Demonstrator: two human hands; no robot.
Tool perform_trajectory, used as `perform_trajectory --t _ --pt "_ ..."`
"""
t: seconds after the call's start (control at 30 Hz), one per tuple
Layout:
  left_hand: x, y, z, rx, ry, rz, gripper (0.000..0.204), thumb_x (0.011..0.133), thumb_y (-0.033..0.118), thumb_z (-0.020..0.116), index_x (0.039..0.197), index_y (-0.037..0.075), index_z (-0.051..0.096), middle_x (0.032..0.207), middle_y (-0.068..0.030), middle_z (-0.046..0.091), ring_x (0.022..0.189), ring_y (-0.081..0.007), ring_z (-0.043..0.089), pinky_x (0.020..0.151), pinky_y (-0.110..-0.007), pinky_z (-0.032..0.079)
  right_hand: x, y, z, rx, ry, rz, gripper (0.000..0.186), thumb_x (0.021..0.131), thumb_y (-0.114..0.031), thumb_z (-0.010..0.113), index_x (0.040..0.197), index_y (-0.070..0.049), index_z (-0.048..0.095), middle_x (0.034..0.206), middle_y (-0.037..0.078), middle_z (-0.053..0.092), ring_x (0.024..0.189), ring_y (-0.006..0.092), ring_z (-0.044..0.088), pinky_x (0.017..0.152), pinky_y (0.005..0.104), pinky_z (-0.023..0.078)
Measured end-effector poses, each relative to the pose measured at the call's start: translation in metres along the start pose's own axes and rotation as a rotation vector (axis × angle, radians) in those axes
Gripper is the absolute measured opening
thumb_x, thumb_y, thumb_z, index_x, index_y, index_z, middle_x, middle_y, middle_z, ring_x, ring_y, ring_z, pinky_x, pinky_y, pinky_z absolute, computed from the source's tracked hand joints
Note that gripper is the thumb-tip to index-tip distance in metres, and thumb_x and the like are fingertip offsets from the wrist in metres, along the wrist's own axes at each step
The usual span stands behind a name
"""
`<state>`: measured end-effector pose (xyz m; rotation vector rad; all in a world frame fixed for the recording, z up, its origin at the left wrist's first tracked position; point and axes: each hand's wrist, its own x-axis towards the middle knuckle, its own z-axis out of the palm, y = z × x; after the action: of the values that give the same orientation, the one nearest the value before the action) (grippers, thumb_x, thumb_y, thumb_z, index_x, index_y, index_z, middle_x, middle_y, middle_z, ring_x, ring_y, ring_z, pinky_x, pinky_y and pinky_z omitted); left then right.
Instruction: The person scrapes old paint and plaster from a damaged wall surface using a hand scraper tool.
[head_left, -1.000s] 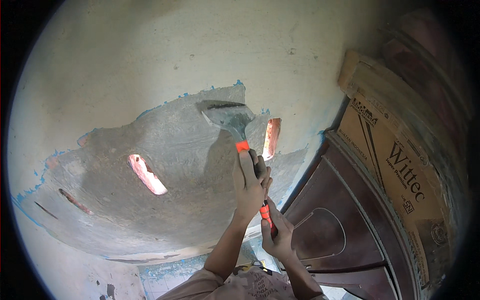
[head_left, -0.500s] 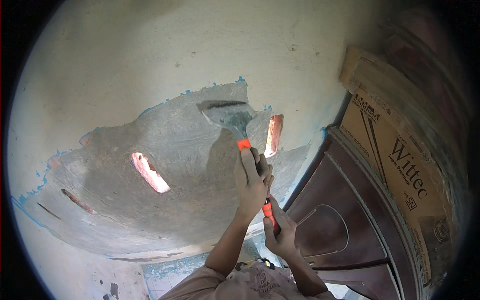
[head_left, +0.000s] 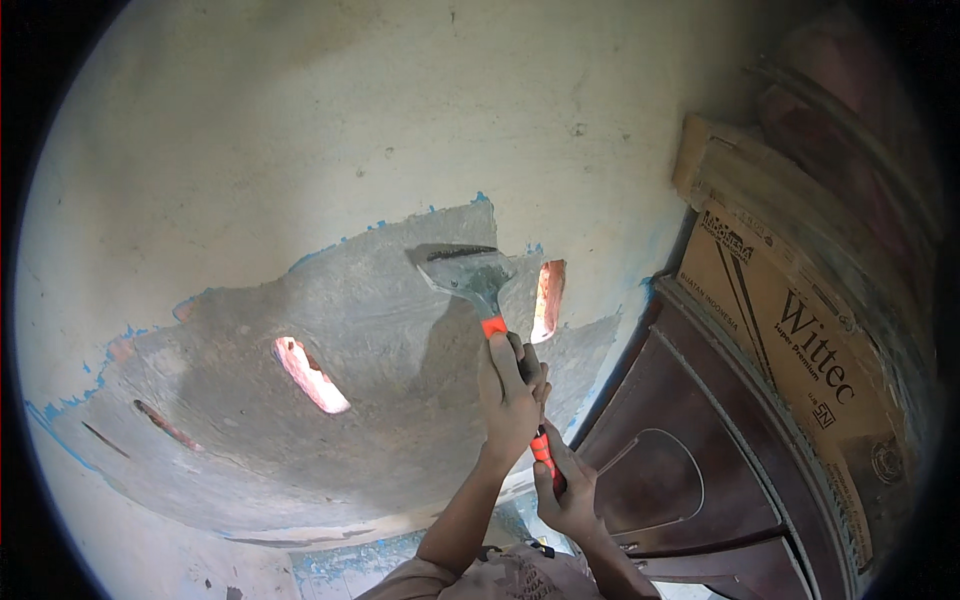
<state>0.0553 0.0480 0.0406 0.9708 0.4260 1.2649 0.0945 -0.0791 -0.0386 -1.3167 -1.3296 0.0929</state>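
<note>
I hold a wide-bladed scraper point(head_left: 475, 277) with an orange and black handle, its blade up against the bare grey wall patch point(head_left: 380, 300). My left hand point(head_left: 510, 395) is wrapped round the upper handle, just below the orange collar. Lower down, my right hand point(head_left: 568, 490) grips the handle's end. The blade's dark edge lies just below the patch's upper right corner, where cream paint point(head_left: 300, 130) with flaking blue edges begins. Whether the edge touches the wall, I cannot tell. The scraper casts a shadow on the patch.
Two bright slots pierce the wall, a left slot point(head_left: 310, 375) and a right slot point(head_left: 548, 300) close to the scraper. A narrow groove point(head_left: 167, 425) lies far left. On the right stands dark brown furniture point(head_left: 690, 440) with a flattened cardboard box point(head_left: 770, 330) above it.
The whole view has shifted, so wall, scraper and hands all appear lower. Against the wall, the blade has hardly moved. Both hands keep their hold on the handle.
</note>
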Motion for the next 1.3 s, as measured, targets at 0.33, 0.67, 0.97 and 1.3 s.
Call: perform_trajectory --t 0.33,0.67,0.97,1.3 --pt "-0.003 0.011 0.006 -0.007 -0.013 0.021 0.044 0.112 0.046 0.033 0.086 0.011 0.037 0.057 0.0028 0.032 0.041 -0.0071 0.027 0.037 -0.025 0.026 0.004 -0.013 0.0 0.032 0.029 0.008 0.051 0.096 -0.003 0.062 0.146 0.001 0.053 0.076 0.01 0.056 0.054 0.0128 0.047 0.051 0.0297 0.039" --pt "-0.002 0.024 0.01 -0.003 -0.043 -0.018 0.04 0.111 0.047 0.036 0.094 0.011 0.038 0.064 0.001 0.034 0.043 -0.009 0.029 0.037 -0.025 0.028 0.013 -0.032 -0.013 0.009 -0.012 0.037 0.052 0.095 -0.002 0.062 0.146 0.001 0.052 0.075 0.011 0.056 0.053 0.0137 0.047 0.05 0.0303 0.039" --pt "0.003 0.033 0.018 -0.003 -0.063 0.025 0.041 0.112 0.046 0.033 0.092 0.01 0.037 0.06 0.0013 0.031 0.04 -0.0081 0.026 0.036 -0.024 0.027 0.021 -0.035 -0.016 -0.009 -0.006 0.004 0.054 0.095 -0.003 0.062 0.148 0.0 0.051 0.069 0.01 0.052 0.051 0.012 0.045 0.049 0.0305 0.037" --pt "0.0 0.029 0.015 -0.045 -0.025 -0.025 0.042 0.112 0.046 0.033 0.088 0.011 0.036 0.057 0.002 0.03 0.04 -0.0077 0.024 0.034 -0.025 0.023 0.015 -0.034 -0.016 -0.016 -0.037 0.086 0.054 0.094 -0.003 0.062 0.147 -0.001 0.052 0.07 0.008 0.053 0.049 0.013 0.045 0.048 0.0305 0.038"
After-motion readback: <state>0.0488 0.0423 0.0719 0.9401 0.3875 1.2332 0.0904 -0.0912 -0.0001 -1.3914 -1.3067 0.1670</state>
